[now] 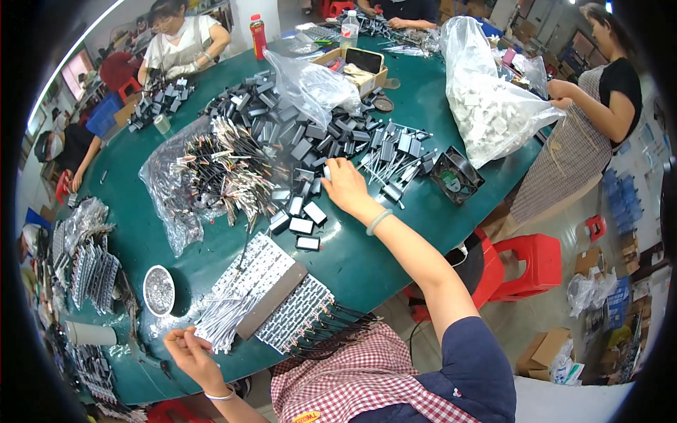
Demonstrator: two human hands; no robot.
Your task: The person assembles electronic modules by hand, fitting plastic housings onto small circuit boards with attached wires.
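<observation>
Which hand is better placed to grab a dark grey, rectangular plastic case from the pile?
Right, likely. The right hand is at the near side of the case pile; the left hand is well away, beside a bundle of thin white strands.

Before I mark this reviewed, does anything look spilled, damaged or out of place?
Nothing looks clearly damaged. The dark cases by the right hand lie heaped at odd angles, and the wires sprawl loosely over clear plastic, untidier than the neatly aligned white strips.

Fan [457, 175] right of boxes [325, 144] on table [377, 257]
</observation>
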